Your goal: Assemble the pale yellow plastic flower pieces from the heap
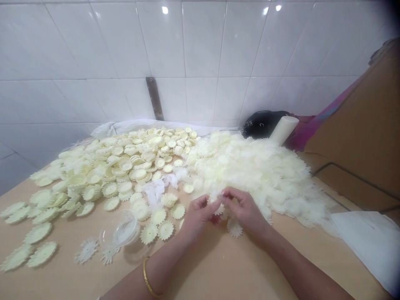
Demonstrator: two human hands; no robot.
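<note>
My left hand (201, 214) is closed, its fingers and thumb gripping the edge of a pale, tooth-edged flower-shaped disc (218, 208). From the other side my right hand (243, 207) pinches at the top of the same disc, thumb and forefinger together. Both hands meet just in front of a heap of fluffy white pieces (246, 166). Below the right hand a thin white scalloped piece (234, 228) shows, partly covered by fingers. Several pale yellow toothed discs (165, 230) lie left of my left hand.
A large pile of yellowish toothed discs (125, 166) covers the table's left side. Near it stands a clear round container (126, 229). White tissue-like scraps (154, 191) lie mid-table. A white roll (283, 130), black bag (262, 123) and cardboard box (359, 121) are at the right.
</note>
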